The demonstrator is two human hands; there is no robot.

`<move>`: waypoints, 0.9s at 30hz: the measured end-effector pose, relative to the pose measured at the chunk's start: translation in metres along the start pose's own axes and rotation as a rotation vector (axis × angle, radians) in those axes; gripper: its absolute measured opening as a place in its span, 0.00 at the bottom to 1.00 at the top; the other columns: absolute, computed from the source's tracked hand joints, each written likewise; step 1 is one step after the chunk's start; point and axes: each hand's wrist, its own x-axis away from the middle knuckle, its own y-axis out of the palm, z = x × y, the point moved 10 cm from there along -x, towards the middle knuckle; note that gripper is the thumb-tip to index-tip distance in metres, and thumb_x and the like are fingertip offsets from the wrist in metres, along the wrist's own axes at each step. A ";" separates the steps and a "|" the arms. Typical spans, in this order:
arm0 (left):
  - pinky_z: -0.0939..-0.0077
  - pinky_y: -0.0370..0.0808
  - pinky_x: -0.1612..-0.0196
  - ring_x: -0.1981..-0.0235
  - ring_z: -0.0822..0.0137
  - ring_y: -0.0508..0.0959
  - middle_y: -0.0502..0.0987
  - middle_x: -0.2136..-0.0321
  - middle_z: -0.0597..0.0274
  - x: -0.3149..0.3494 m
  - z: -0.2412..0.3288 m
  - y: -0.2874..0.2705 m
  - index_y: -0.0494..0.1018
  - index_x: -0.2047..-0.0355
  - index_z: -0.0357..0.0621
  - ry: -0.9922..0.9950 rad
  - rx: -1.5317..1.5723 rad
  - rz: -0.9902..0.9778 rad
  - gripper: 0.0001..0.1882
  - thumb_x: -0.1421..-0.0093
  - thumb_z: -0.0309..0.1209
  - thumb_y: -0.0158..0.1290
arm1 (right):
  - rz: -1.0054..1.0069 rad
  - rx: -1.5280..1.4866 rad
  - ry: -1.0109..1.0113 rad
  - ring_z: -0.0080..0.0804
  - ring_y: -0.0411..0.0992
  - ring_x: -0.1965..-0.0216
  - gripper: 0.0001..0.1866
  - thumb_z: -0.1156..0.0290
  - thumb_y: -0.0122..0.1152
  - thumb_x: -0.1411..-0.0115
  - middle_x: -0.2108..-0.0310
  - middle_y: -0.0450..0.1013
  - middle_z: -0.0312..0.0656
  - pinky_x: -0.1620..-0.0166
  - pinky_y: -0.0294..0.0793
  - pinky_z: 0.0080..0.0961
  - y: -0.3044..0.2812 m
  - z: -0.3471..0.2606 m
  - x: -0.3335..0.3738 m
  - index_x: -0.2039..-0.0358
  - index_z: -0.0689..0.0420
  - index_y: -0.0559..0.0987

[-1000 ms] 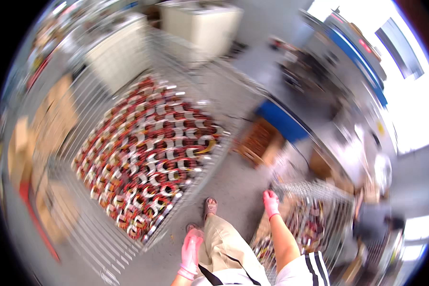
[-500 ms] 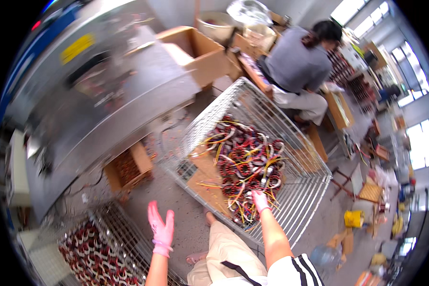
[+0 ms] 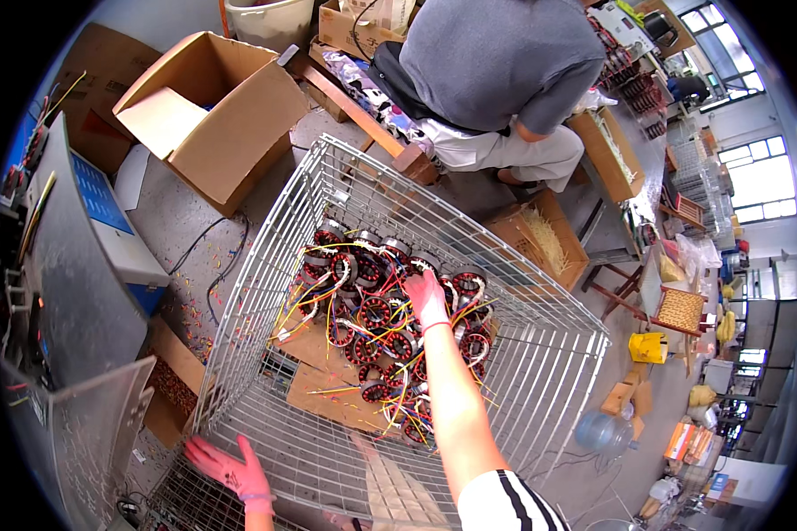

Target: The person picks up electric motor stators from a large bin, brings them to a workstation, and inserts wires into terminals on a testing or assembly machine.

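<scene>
A large wire basket [image 3: 540,323] stands before me, with a heap of motor stators [image 3: 374,311] on cardboard inside it. They are ring-shaped with red-and-black windings, and yellow, white, red and blue leads trail from them. My right hand [image 3: 427,299], in a pink glove, reaches into the heap's far side. Its fingers are curled at the near edge of a stator, the tips partly hidden. At the basket's near left corner is my left hand [image 3: 230,469], also in a pink glove, fingers spread and holding nothing.
Another person [image 3: 505,66] sits just beyond the basket. An open cardboard box [image 3: 230,133] stands at the far left, near a grey-topped bench [image 3: 75,265]. A second wire basket [image 3: 190,500] shows at the lower left. Right of my basket lie a water bottle [image 3: 598,434] and a yellow container [image 3: 648,348].
My view has shifted, so the basket sits nearer and more to the left. My right hand has gone from the heap's near end to its far side. The left hand now lies beside the basket's corner.
</scene>
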 end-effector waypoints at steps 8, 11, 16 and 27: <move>0.47 0.48 0.34 0.35 0.38 0.48 0.46 0.35 0.34 0.004 -0.003 0.007 0.42 0.34 0.28 0.058 -0.095 0.013 0.42 0.36 0.47 0.47 | 0.129 -0.274 -0.394 0.43 0.53 0.37 0.28 0.56 0.61 0.41 0.35 0.51 0.42 0.34 0.49 0.42 0.005 -0.011 -0.025 0.44 0.42 0.59; 0.46 0.48 0.34 0.35 0.37 0.48 0.46 0.35 0.35 0.005 -0.001 0.005 0.41 0.34 0.29 0.064 -0.150 -0.034 0.43 0.36 0.46 0.47 | 0.095 -0.345 -0.358 0.43 0.55 0.38 0.27 0.55 0.60 0.41 0.35 0.51 0.42 0.36 0.52 0.41 0.015 -0.028 -0.020 0.45 0.38 0.60; 0.46 0.45 0.33 0.34 0.37 0.47 0.45 0.34 0.37 0.008 -0.004 0.002 0.43 0.34 0.30 0.073 0.053 0.027 0.44 0.40 0.44 0.52 | -0.005 -0.463 -0.370 0.39 0.67 0.49 0.24 0.59 0.60 0.40 0.49 0.68 0.44 0.44 0.68 0.42 0.032 -0.049 0.028 0.45 0.50 0.65; 0.58 0.76 0.53 0.52 0.60 0.75 0.70 0.47 0.60 0.146 0.019 -0.031 0.63 0.42 0.47 -0.611 1.981 -1.137 0.30 0.36 0.54 0.46 | -1.200 1.880 -0.383 0.42 0.72 0.55 0.30 0.63 0.66 0.52 0.58 0.71 0.49 0.55 0.74 0.35 0.219 0.046 0.595 0.51 0.57 0.65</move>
